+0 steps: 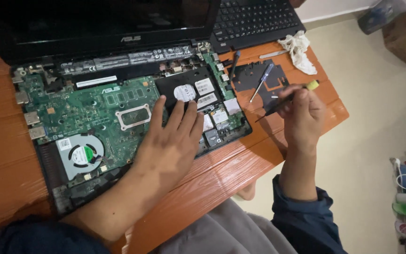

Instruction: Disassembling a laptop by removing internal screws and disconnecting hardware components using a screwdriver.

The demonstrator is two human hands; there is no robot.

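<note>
Head view: the left hand (172, 141) lies open and flat, fingers spread, on the green motherboard (95, 110) of the opened laptop (118, 61), fingertips touching the black drive (186, 84). The right hand (304, 115), off to the board's right above the orange worktop (226, 174), is closed around a yellow-capped screwdriver (287, 96), shaft slanting down-left toward the laptop. A blue screwdriver (261, 82) lies just beyond.

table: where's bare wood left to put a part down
Bare wood runs along the near edge of the table, between the open laptop and the edge, by the left hand. Another patch lies far left of the laptop. The right corner is crowded: black covers, blue screwdriver, white rag, right hand.
</note>
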